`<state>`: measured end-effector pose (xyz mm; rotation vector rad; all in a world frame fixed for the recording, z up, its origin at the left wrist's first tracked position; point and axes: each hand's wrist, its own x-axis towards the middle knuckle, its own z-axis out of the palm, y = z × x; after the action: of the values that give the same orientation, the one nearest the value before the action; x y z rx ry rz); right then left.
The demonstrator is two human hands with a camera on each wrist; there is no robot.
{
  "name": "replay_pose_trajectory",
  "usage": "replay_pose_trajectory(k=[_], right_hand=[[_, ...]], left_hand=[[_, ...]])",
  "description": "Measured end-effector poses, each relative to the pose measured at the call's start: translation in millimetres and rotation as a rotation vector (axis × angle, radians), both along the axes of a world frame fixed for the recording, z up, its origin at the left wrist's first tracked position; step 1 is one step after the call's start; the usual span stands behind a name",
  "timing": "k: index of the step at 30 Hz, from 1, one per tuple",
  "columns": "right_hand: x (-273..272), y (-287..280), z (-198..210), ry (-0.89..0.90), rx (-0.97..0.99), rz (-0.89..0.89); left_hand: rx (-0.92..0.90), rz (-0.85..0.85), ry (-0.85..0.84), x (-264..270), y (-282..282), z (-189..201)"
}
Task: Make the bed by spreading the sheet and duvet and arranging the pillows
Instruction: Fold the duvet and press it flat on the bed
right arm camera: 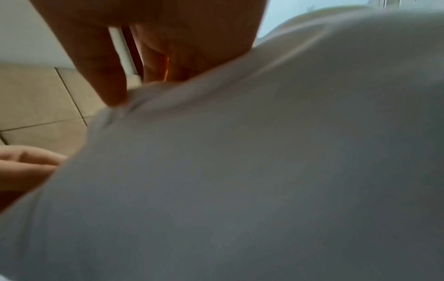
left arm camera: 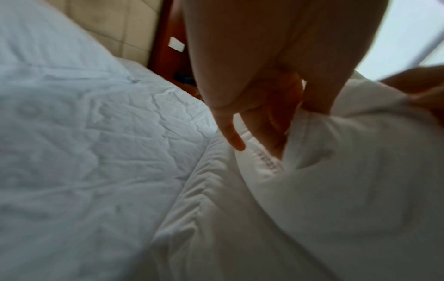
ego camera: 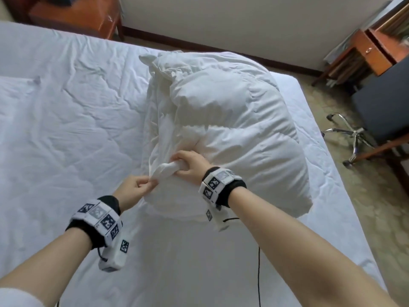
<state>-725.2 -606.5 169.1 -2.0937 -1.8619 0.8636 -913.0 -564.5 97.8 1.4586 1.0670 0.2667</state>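
A bunched white duvet (ego camera: 225,120) lies heaped on the right half of the bed, over the wrinkled white sheet (ego camera: 66,111). My right hand (ego camera: 188,166) grips a rolled fold of the duvet's near edge. Just left of it, my left hand (ego camera: 137,188) pinches the end of that same fold between thumb and fingers. In the left wrist view the left hand (left arm camera: 276,121) holds a stitched hem of the duvet (left arm camera: 336,180). In the right wrist view the duvet (right arm camera: 264,171) fills most of the picture, with my right fingers (right arm camera: 113,79) curled over its top. No pillow is recognisable.
A wooden nightstand (ego camera: 75,12) stands beyond the bed's far left. On the right are a wooden desk (ego camera: 376,47), a dark chair (ego camera: 380,116) with a chrome base (ego camera: 349,134), and patterned floor. A black cable (ego camera: 258,273) hangs from my right wrist over the sheet.
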Motion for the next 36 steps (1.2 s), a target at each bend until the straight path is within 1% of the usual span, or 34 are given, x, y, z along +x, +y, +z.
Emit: replay_pose_trajectory(k=[1, 2, 3, 5, 6, 8, 9, 11, 13, 14, 15, 16, 17, 18, 19, 20, 21, 22, 23, 24, 25, 26, 27, 28, 29, 30, 31, 32, 33, 34, 35, 36], right_hand=[[8, -8, 0, 0.110, 0.042, -0.030], [18, -15, 3, 0.177, 0.118, -0.069], [29, -21, 8, 0.201, 0.206, -0.122], [65, -30, 13, 0.139, 0.330, -0.287], [89, -36, 13, 0.102, 0.332, -0.407], [135, -52, 7, 0.044, 0.242, -0.673], [160, -65, -2, 0.028, 0.172, -0.808], [194, -91, -15, 0.071, 0.055, -1.054], [230, -123, -41, 0.178, -0.049, -1.283], [255, -139, -64, 0.211, -0.142, -1.386], [284, -159, -96, 0.199, -0.229, -1.457], [324, -178, -145, 0.194, -0.362, -1.503], [346, -188, -174, 0.224, -0.462, -1.537], [367, -196, -203, 0.269, -0.498, -1.543], [387, -200, -232, 0.321, -0.490, -1.537], [374, -193, -220, 0.348, -0.525, -1.494], [348, -177, -194, 0.353, -0.575, -1.456], [316, -163, -158, 0.332, -0.600, -1.452], [288, -150, -120, 0.279, -0.569, -1.383], [264, -142, -93, 0.246, -0.487, -1.293], [253, -134, -85, 0.201, -0.437, -1.194], [248, -132, -84, 0.173, -0.406, -1.159], [241, -134, -85, 0.214, -0.404, -1.159], [236, -130, -89, 0.317, -0.420, -1.182], [236, -129, -104, 0.362, -0.435, -1.228], [230, -127, -115, 0.329, -0.485, -1.200], [222, -124, -121, 0.232, -0.550, -1.119], [218, -129, -127, 0.144, -0.554, -1.071], [214, -129, -129, 0.095, -0.630, -1.055], [212, -130, -130, 0.023, -0.630, -1.043], [210, -128, -129, 0.013, -0.584, -1.103], [212, -132, -130, 0.046, -0.512, -1.175]], left_hand=[[0.041, -0.006, 0.067, 2, 2, -6], [0.116, 0.000, 0.182, 4, 8, -9], [0.184, 0.014, 0.289, 6, 14, -8], [0.272, 0.035, 0.464, 9, 29, -3], [0.295, 0.033, 0.521, 12, 36, 2], [0.295, 0.107, 0.554, 23, 49, 15], [0.297, 0.175, 0.518, 33, 54, 22], [0.322, 0.268, 0.375, 62, 54, 40], [0.297, 0.245, 0.252, 94, 45, 53], [0.271, 0.189, 0.257, 109, 36, 55], [0.273, 0.123, 0.307, 123, 25, 53], [0.305, 0.080, 0.386, 132, 18, 48], [0.357, 0.073, 0.462, 137, 14, 43], [0.401, 0.096, 0.513, 137, 12, 41], [0.418, 0.128, 0.532, 134, 16, 39], [0.428, 0.168, 0.517, 128, 22, 41], [0.450, 0.218, 0.476, 118, 30, 47], [0.478, 0.276, 0.428, 108, 38, 53], [0.497, 0.332, 0.389, 97, 46, 62], [0.508, 0.381, 0.349, 85, 53, 67], [0.501, 0.422, 0.331, 70, 57, 64], [0.472, 0.446, 0.337, 57, 59, 55], [0.421, 0.449, 0.369, 47, 58, 38], [0.356, 0.439, 0.424, 41, 54, 18], [0.295, 0.417, 0.496, 38, 48, -4], [0.245, 0.394, 0.573, 39, 43, -25], [0.206, 0.372, 0.648, 43, 38, -46], [0.156, 0.362, 0.705, 48, 32, -62], [0.101, 0.352, 0.733, 53, 29, -74], [0.049, 0.342, 0.748, 58, 27, -79], [0.024, 0.322, 0.750, 60, 30, -83], [0.007, 0.308, 0.733, 61, 33, -83]])
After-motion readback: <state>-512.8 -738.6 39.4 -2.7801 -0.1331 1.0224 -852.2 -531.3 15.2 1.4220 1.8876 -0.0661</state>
